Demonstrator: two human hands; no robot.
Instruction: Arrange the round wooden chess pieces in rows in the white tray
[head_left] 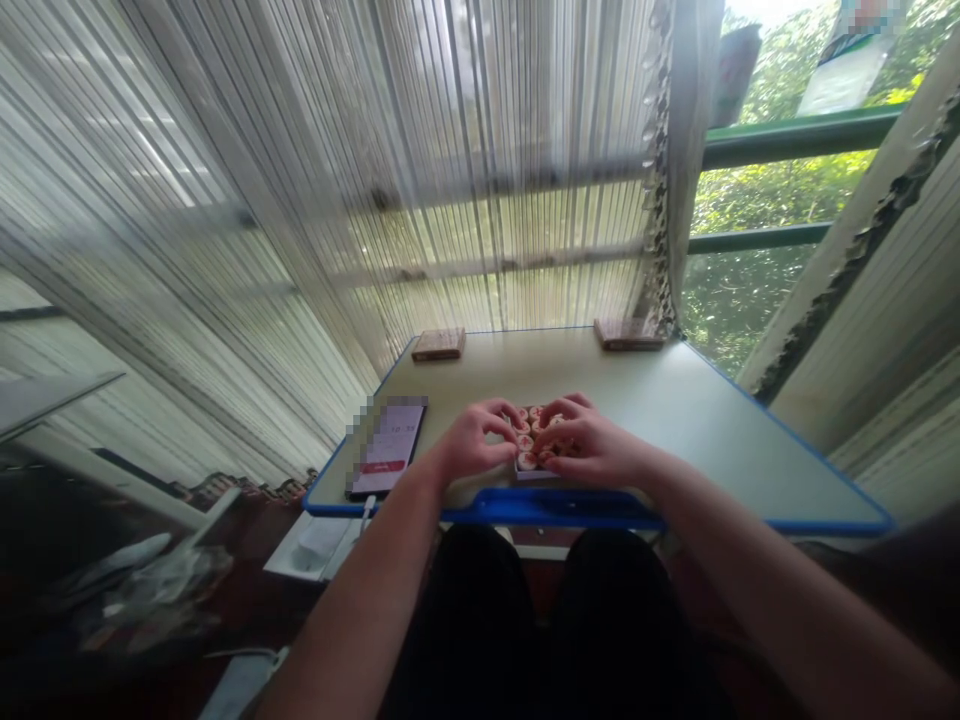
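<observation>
Round wooden xiangqi pieces (pixel 527 461) with red markings sit packed side by side in a small shallow box (pixel 534 476) near the table's front edge. My left hand (pixel 480 440) is at the box's left side, its fingers curved and apart, the tips touching the leftmost pieces. Over the right part of the box lies my right hand (pixel 589 440), fingers spread, tips resting on the pieces and hiding several of them. I see no piece lifted by either hand.
A pale table (pixel 675 430) with blue edging holds everything. A lit phone (pixel 391 445) lies at the left, a white cable plug (pixel 369 507) beside it. Two flat brownish boxes, one left (pixel 439 344) and one right (pixel 628 334), lie at the back edge before a sheer curtain (pixel 487 230).
</observation>
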